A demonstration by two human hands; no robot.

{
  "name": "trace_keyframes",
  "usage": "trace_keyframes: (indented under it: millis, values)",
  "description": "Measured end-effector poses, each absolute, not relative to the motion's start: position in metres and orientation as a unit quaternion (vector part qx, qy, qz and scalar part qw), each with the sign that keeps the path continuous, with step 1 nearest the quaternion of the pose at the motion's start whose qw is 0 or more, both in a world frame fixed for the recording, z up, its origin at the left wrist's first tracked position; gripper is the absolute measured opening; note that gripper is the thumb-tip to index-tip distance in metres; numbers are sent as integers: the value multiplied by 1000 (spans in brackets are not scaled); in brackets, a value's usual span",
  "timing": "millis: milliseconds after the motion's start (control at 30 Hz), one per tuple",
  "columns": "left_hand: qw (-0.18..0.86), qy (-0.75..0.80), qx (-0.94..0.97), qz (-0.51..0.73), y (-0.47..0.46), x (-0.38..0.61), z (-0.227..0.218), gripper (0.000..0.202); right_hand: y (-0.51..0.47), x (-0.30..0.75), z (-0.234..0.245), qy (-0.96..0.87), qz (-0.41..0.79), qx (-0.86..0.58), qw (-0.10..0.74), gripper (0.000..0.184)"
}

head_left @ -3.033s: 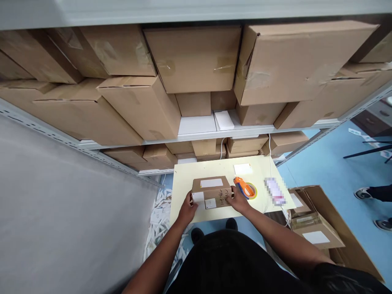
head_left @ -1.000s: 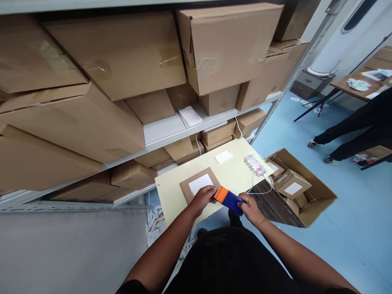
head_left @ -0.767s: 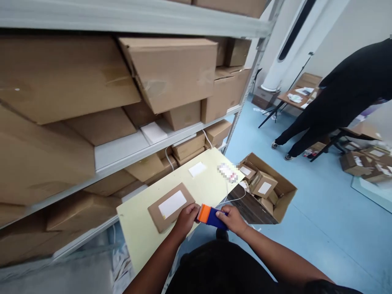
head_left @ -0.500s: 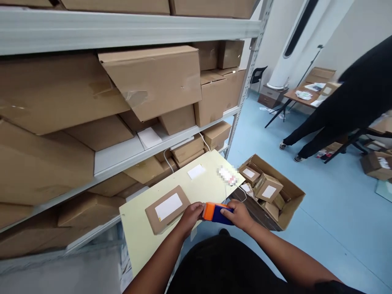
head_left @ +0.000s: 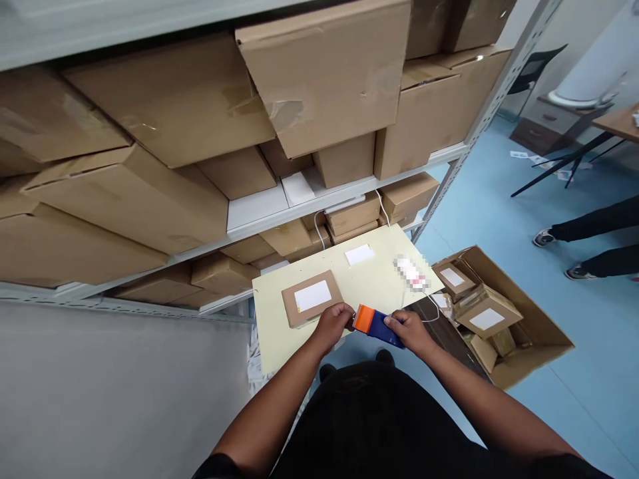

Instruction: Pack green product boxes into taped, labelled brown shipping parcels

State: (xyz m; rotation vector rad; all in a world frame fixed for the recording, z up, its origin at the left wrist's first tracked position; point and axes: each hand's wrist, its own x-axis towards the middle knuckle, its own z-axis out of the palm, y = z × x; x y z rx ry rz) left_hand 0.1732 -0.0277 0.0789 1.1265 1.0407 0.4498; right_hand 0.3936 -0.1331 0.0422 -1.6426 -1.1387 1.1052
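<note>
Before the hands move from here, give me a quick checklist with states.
1. Right hand gripping the blue end of the tape dispenser: ok.
2. Left hand at its orange end: ok.
3. Box on the table, white label up: ok.
4. Left hand clear of the box: cannot tell, they meet in view.
5. Table holding only the box: not ok, a white card lies near the far edge.
6. White cable clear of the right hand: cannot tell, it runs close by.

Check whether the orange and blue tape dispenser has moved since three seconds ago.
Yes: the tape dispenser, then lying on the table, has moved to the table's near edge, where the right hand now holds it.
</note>
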Motion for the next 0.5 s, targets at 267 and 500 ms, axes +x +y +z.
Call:
trace_keyframes:
  millis: [267, 500]
  values:
    - [669, 500, 497, 236, -9, 170, 62, 24, -130, 368, 21, -361, 489, -665, 434, 63]
    - [635, 469, 581, 198, 6, 171, 58, 36, -123, 374, 30, -421, 435, -698, 382, 60]
